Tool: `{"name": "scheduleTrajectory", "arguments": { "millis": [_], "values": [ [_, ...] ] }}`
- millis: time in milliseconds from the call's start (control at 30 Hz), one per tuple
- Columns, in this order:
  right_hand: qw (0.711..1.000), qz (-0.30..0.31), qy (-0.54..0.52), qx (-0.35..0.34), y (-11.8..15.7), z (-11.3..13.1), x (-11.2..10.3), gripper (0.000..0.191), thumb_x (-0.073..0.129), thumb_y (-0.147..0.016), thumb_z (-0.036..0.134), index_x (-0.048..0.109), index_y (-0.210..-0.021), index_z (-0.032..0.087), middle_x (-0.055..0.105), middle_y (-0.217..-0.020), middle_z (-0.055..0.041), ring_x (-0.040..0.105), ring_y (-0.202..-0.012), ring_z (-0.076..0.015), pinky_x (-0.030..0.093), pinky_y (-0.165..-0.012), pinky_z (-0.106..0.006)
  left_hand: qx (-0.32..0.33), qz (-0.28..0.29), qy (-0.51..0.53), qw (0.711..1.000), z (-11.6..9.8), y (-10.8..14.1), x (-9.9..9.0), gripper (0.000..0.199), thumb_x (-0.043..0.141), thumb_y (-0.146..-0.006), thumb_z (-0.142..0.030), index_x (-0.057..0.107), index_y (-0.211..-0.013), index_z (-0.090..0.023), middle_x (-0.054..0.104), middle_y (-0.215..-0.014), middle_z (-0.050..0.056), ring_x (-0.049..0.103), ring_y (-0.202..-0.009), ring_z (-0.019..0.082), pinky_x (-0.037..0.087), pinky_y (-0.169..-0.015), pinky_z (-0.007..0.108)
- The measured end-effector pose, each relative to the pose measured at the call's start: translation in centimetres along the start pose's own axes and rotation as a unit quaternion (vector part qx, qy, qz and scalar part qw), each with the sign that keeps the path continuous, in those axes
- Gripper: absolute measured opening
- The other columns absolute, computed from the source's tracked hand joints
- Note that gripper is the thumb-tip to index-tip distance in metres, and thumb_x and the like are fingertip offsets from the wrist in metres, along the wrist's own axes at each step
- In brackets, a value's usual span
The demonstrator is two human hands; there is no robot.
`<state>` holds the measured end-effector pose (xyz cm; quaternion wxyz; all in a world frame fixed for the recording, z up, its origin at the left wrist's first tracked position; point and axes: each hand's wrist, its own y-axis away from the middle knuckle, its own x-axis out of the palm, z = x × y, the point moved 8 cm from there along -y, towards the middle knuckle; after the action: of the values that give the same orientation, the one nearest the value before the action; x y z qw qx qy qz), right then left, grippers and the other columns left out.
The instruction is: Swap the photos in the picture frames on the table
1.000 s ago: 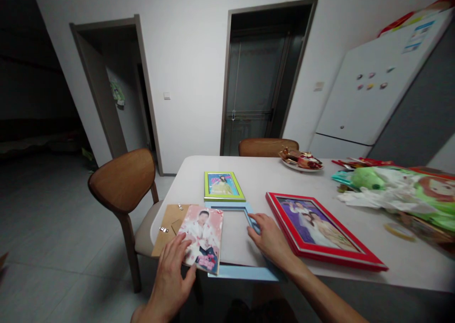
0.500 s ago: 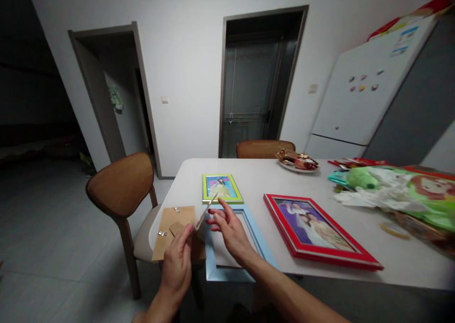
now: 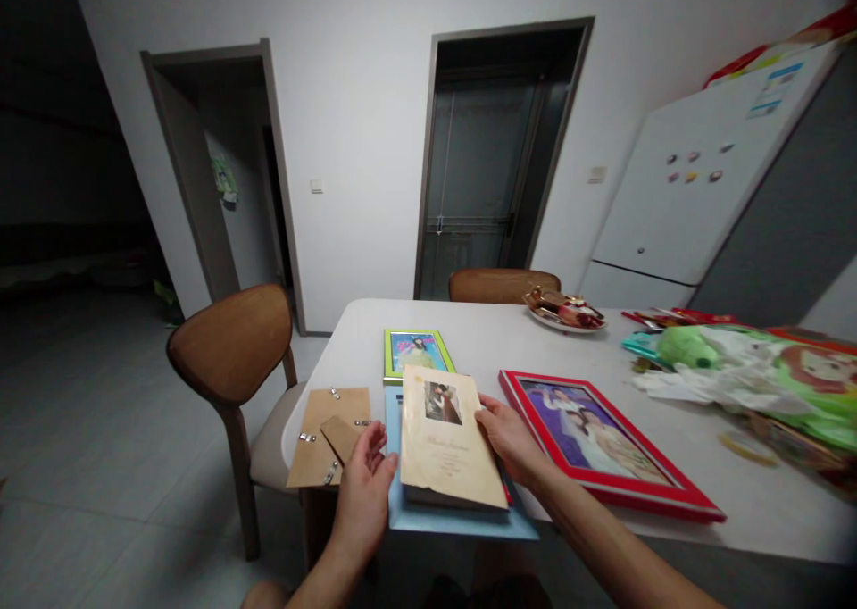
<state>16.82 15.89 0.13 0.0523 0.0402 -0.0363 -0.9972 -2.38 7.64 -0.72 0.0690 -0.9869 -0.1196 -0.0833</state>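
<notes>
A cream printed sheet [image 3: 445,466] with a small picture of a couple and some lettering is tilted over the light blue picture frame [image 3: 461,524]. My right hand [image 3: 505,435] pinches its right edge, with the thumb on top. Close to the sheet's left edge, my left hand [image 3: 365,475] is open with curved fingers and holds nothing. Most of the blue frame's inside is hidden under the sheet. Left of it lies a brown backing board [image 3: 318,457] with metal clips and a stand flap. A lime green frame [image 3: 388,359] with a photo lies just behind.
A thick red frame [image 3: 562,475] with a photo lies to the right. Beyond it are a roll of tape [image 3: 748,450], a pile of green and white wrappings [image 3: 750,368] and a plate of packaged items [image 3: 566,310]. One wooden chair [image 3: 231,346] stands left of the table, another [image 3: 502,283] behind.
The sheet, seen edge-on before in my left hand, now lies face up over the blue frame in my right hand. My left hand has let go; my right hand has moved right.
</notes>
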Motion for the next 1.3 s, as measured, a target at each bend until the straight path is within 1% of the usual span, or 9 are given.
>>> {"name": "scheduleTrajectory", "arguments": {
  "millis": [167, 333, 533, 733, 833, 933, 1100, 1200, 1300],
  "values": [
    [0.988, -0.037, 0.151, 0.001, -1.1, -1.4, -2.1, 0.056, 0.031, -0.065, 0.013, 0.041, -0.12, 0.009, 0.067, -0.076, -0.0072, 0.06, -0.056, -0.0148, 0.042, -0.047, -0.021, 0.088, 0.083, -0.248, 0.961, -0.4, 1.5, 1.6, 0.037, 0.053, -0.067, -0.017, 0.055, -0.104, -0.015, 0.052, -0.117, 0.012, 0.044, -0.111, 0.024, 0.028, -0.098, 0.041],
    [0.928, -0.069, 0.358, -0.078, -1.6, -0.5, -1.0, 0.049, 0.031, -0.067, 0.011, 0.049, -0.112, 0.008, 0.065, -0.091, -0.0097, 0.06, -0.073, -0.0139, 0.042, -0.062, -0.02, 0.167, 0.137, -0.37, 0.903, -0.2, 2.8, 3.3, 0.041, 0.054, -0.065, -0.015, 0.053, -0.105, -0.016, 0.05, -0.119, 0.013, 0.044, -0.111, 0.026, 0.032, -0.095, 0.046],
    [0.885, -0.064, 0.45, -0.105, -1.3, 0.3, -0.7, 0.035, 0.038, -0.067, 0.013, 0.059, -0.096, 0.011, 0.064, -0.088, -0.0111, 0.057, -0.079, -0.0179, 0.038, -0.07, -0.024, 0.183, 0.191, -0.504, 0.822, -0.3, 3.4, 4.5, 0.033, 0.051, -0.069, -0.015, 0.053, -0.102, -0.013, 0.051, -0.117, 0.013, 0.041, -0.114, 0.026, 0.028, -0.097, 0.049],
    [0.805, -0.079, 0.577, -0.11, -0.2, -0.1, -0.4, 0.026, 0.042, -0.073, 0.029, 0.06, -0.088, 0.016, 0.058, -0.089, -0.011, 0.056, -0.075, -0.0199, 0.035, -0.06, -0.027, 0.183, 0.197, -0.513, 0.815, -0.5, 3.7, 4.6, 0.034, 0.051, -0.07, -0.016, 0.052, -0.104, -0.012, 0.05, -0.119, 0.014, 0.04, -0.115, 0.025, 0.029, -0.098, 0.047],
    [0.795, -0.077, 0.591, -0.115, 0.1, -0.1, -0.1, 0.027, 0.042, -0.075, 0.031, 0.059, -0.09, 0.018, 0.055, -0.092, -0.0098, 0.056, -0.074, -0.0178, 0.035, -0.06, -0.026, 0.193, 0.174, -0.497, 0.828, -0.9, 3.2, 2.5, 0.039, 0.049, -0.071, -0.017, 0.049, -0.11, -0.014, 0.046, -0.123, 0.013, 0.039, -0.116, 0.023, 0.032, -0.097, 0.043],
    [0.827, -0.058, 0.538, -0.155, 0.5, 0.8, 1.4, 0.029, 0.038, -0.079, 0.033, 0.058, -0.095, 0.019, 0.055, -0.091, -0.0083, 0.054, -0.075, -0.0159, 0.035, -0.064, -0.025, 0.179, 0.111, -0.531, 0.821, -1.4, 1.7, -1.8, 0.045, 0.049, -0.07, -0.016, 0.045, -0.115, -0.016, 0.043, -0.126, 0.01, 0.035, -0.118, 0.022, 0.028, -0.098, 0.044],
    [0.839, 0.055, 0.473, -0.261, 2.9, 2.6, 9.1, 0.029, 0.043, -0.077, 0.034, 0.059, -0.096, 0.018, 0.057, -0.09, -0.0075, 0.049, -0.085, -0.0172, 0.033, -0.074, -0.027, 0.123, 0.033, -0.618, 0.776, 0.0, -1.0, -8.5, 0.056, 0.057, -0.058, -0.016, 0.046, -0.113, -0.011, 0.042, -0.126, 0.015, 0.032, -0.119, 0.028, 0.028, -0.098, 0.044],
    [0.807, 0.098, 0.499, -0.301, 4.5, 2.6, 13.9, 0.035, 0.049, -0.071, 0.046, 0.059, -0.091, 0.02, 0.057, -0.087, -0.0074, 0.046, -0.088, -0.022, 0.031, -0.077, -0.033, 0.14, 0.011, -0.608, 0.781, 0.8, -1.7, -10.1, 0.046, 0.053, -0.06, -0.016, 0.05, -0.106, -0.012, 0.048, -0.12, 0.014, 0.039, -0.115, 0.027, 0.033, -0.096, 0.041],
    [0.802, 0.094, 0.505, -0.305, 4.8, 2.2, 16.4, 0.039, 0.055, -0.065, 0.045, 0.056, -0.095, 0.021, 0.055, -0.09, -0.0076, 0.045, -0.087, -0.0233, 0.03, -0.078, -0.037, 0.162, -0.012, -0.591, 0.79, 0.8, -2.0, -10.8, 0.037, 0.053, -0.061, -0.019, 0.054, -0.097, -0.015, 0.054, -0.113, 0.011, 0.047, -0.108, 0.027, 0.037, -0.093, 0.042]
  ]
}}
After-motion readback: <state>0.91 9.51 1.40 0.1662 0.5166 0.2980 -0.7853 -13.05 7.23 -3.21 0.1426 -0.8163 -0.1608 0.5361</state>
